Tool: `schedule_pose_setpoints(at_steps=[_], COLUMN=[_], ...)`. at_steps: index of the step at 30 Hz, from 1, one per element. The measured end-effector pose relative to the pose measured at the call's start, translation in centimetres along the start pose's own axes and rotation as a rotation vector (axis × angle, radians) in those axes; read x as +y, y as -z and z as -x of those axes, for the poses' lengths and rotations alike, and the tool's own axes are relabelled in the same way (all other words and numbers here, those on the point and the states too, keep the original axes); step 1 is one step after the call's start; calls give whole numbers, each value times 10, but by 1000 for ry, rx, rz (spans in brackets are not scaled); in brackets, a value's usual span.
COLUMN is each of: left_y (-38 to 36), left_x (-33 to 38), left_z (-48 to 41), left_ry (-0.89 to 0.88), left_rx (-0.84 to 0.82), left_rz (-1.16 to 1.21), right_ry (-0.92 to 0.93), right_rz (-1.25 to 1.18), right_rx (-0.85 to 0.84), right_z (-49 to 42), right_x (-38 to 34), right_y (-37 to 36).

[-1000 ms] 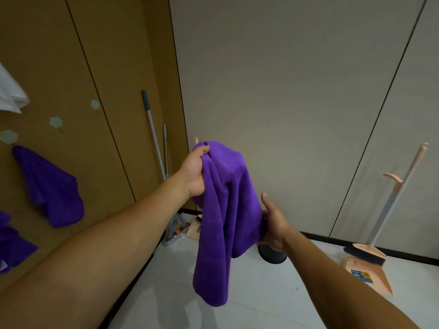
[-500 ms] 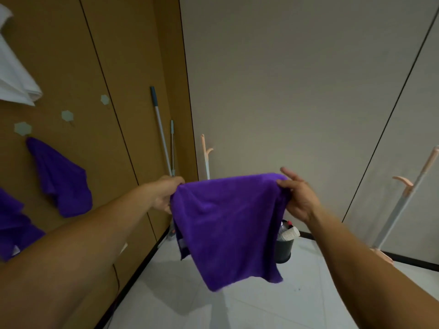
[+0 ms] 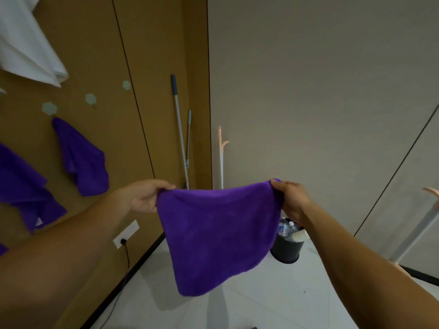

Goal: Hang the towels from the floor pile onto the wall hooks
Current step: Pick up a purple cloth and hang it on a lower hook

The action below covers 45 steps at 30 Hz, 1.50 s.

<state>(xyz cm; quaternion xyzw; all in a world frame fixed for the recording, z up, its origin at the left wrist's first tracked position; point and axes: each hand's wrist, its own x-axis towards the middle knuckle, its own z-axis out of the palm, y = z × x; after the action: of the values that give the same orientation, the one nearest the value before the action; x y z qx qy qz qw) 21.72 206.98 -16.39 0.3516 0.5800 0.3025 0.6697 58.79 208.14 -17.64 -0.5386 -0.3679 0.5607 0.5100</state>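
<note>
**Purple towel** (image 3: 221, 236): centre of the frame, held in the air above the floor (image 3: 261, 305). It is spread out, with its top edge nearly level and its lower part hanging free.

**Left grip** (image 3: 145, 198): left of centre, closed on the towel's top left corner, fingers curled over the edge.

**Right grip** (image 3: 293, 200): right of centre, closed on the top right corner, with cloth bunched between thumb and fingers.

**Hung purple towel** (image 3: 83, 160): on the brown wall panel (image 3: 152, 67), left of the frame. It dangles from a pale hexagonal hook (image 3: 49, 108).

**Second hung purple towel** (image 3: 23, 191): far left edge, lower down, partly cut off.

**White towel** (image 3: 28, 51): upper left corner, hanging against the same panel.

**Two more hexagonal hooks** (image 3: 90, 99): up and to the right of the first.

**Mop poles** (image 3: 179, 129): two, leaning in the corner where the brown panel meets the grey wall (image 3: 308, 91).

**Peach stand** (image 3: 221, 157): upright, just right of the poles, against the grey wall.

**Black bin** (image 3: 287, 248): on the floor, partly behind the held towel and below the right grip. Plastic bottles show at its top.

**Wall socket** (image 3: 126, 233): low on the brown panel, lower left, with a dark cable running down from it.
</note>
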Motion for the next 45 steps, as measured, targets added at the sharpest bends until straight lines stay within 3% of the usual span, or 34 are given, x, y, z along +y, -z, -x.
schedule_pose_setpoints(at_steps=[4,8,12,19,23,25,28,30,34,38,42,45], left_y=[23,45,72,136,169,185,200,210,227,244,258,268], left_x=[-18,-18,-9,24,48,59,69,76,86,93,106,114], left_z=[-10,-19,-41,-75,-84,-87,-89,-90,-101,-119,-140,-167], left_ry=[-116,-68,-129,-204,-229,-227,-218,-232,-300,-380,-439,-426], left_rx=[123,269,439,574,496,381,228,234,392,561,636,925], left_rz=[120,-140,-318,-208,-62,-9,-142,-285,-495,-548,-573,-736], right_ry=[61,137,227,64,70,96,142,164,218,266,338,434], right_rz=[29,449,766,438,305,307,309,412,676,936,874,740], right_rx=[11,58,121,31,2,5,-52,-94,-144,-163,-94,-111], right_z=[-15,-45,-77,-122,-136,-144,-151,-161,-195,-239,-285,-318], right_x=[2,6,12,-1,-9,-10,-12,-16,-25,-25,-24,-21], right_y=[-21,-39,-65,-135,-169,-188,-203,-217,-248,-280,-315,-351])
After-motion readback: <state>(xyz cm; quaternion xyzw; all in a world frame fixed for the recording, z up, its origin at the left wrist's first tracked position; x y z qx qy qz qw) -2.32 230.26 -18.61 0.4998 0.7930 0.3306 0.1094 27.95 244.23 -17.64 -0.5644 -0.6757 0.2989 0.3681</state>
